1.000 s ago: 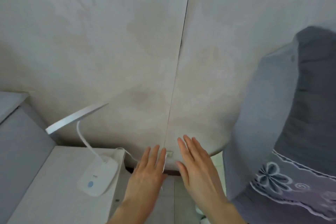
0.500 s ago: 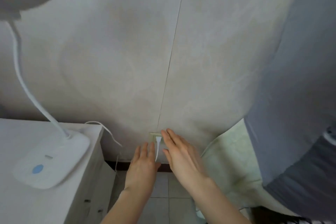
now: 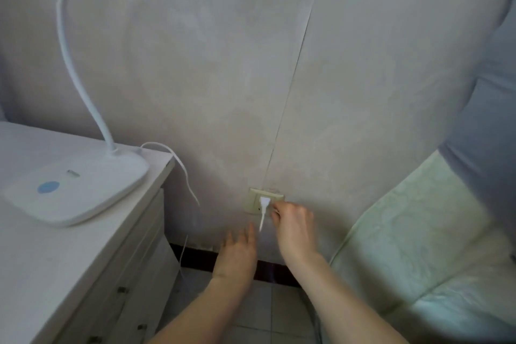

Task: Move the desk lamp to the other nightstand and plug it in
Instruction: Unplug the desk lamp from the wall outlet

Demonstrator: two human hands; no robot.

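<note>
At the wall socket [image 3: 252, 201], likely unplugging
Right hand [image 3: 293, 220] pinches the plug [image 3: 264, 201] seated in it; left hand [image 3: 237, 251] hovers released below, beside the cord [image 3: 262, 222]. Grip the plug body, not the cord, and pull straight out. The desk lamp [image 3: 75, 193] stands on the desk [image 3: 55, 260], left.

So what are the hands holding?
Right hand touches the right edge of the white plug in the socket; whether it pinches cannot be told. Left hand holds nothing.
</note>
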